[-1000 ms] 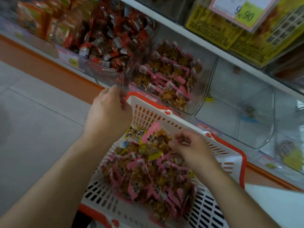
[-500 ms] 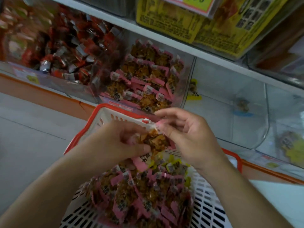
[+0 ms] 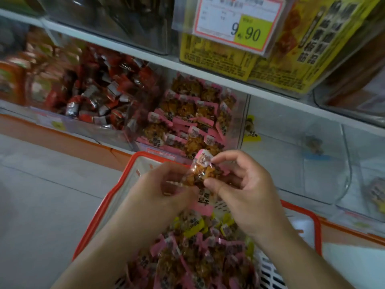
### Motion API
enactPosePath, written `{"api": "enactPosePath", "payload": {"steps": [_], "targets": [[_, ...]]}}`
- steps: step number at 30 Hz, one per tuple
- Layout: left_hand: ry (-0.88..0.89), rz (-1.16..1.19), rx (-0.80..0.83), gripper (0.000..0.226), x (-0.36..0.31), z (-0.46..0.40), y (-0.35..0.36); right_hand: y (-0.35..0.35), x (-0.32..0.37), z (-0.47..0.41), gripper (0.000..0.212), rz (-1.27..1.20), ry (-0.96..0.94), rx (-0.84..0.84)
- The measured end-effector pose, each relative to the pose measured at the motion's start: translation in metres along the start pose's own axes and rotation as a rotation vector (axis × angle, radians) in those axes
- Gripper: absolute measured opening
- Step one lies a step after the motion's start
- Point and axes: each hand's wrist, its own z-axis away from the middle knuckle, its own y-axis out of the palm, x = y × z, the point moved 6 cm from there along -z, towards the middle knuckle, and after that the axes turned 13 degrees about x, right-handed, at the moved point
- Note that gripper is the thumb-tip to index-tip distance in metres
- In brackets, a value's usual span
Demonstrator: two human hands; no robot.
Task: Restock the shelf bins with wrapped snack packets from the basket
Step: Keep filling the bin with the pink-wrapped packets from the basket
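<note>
Head view: both hands pinch one pink-edged snack packet (image 3: 203,172) above the basket (image 3: 108,197) – left hand (image 3: 164,195) fingers at its lower-left, right hand (image 3: 243,190) thumb & fingertips at its right. Price tag (image 3: 237,21) reads 9.90.

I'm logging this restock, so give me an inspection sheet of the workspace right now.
Surface: grey tiled floor under the basket.
Job's things: pink-wrapped packet held over the basket; pink-packet bin partly filled.
Clutter: red-wrapped snacks in the neighbouring bin; near-empty clear bin.
Grippers: left hand and right hand both pinch the packet.
Cables: nothing seen.
Surroundings: price tag on the upper shelf.
</note>
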Motion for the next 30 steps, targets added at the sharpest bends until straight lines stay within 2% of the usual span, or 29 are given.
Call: {"api": "enactPosePath", "payload": {"steps": [2, 4, 6, 9, 12, 16, 20, 24, 27, 30], "targets": [[0.035, -0.090, -0.214, 0.014, -0.002, 0.005, -0.027, -0.002, 0.012, -0.008, 0.037, 0.022, -0.021, -0.036], [-0.007, -0.241, -0.404, 0.016, 0.000, 0.012, -0.054, -0.003, 0.026, -0.029, 0.035, 0.101, -0.048, -0.069], [-0.137, -0.393, -0.463, 0.032, 0.012, 0.014, -0.070, -0.002, 0.038, -0.062, 0.034, 0.209, -0.078, -0.104], [-0.359, -0.465, -0.378, 0.062, 0.033, 0.015, -0.075, 0.005, 0.044, -0.115, 0.035, 0.379, -0.088, -0.125], [-0.432, -0.453, -0.297, 0.076, 0.037, 0.015, -0.074, 0.020, 0.036, -0.151, 0.033, 0.525, -0.020, -0.042], [-0.400, -0.488, -0.232, 0.068, 0.032, 0.011, -0.072, 0.041, 0.018, -0.164, 0.032, 0.686, 0.037, 0.062], [-0.393, -0.548, -0.219, 0.060, 0.030, 0.011, -0.070, 0.051, 0.009, -0.161, 0.027, 0.867, 0.009, 0.028], [-0.387, -0.521, -0.209, 0.062, 0.032, 0.012, -0.069, 0.054, 0.010, -0.161, 0.023, 0.974, 0.000, 0.018], [-0.397, -0.499, -0.210, 0.060, 0.032, 0.011, -0.070, 0.056, 0.012, -0.156, 0.029, 0.969, 0.020, 0.037], [-0.383, -0.449, -0.236, 0.045, 0.028, 0.009, -0.074, 0.050, 0.024, -0.137, 0.024, 0.916, -0.043, -0.031]]}}
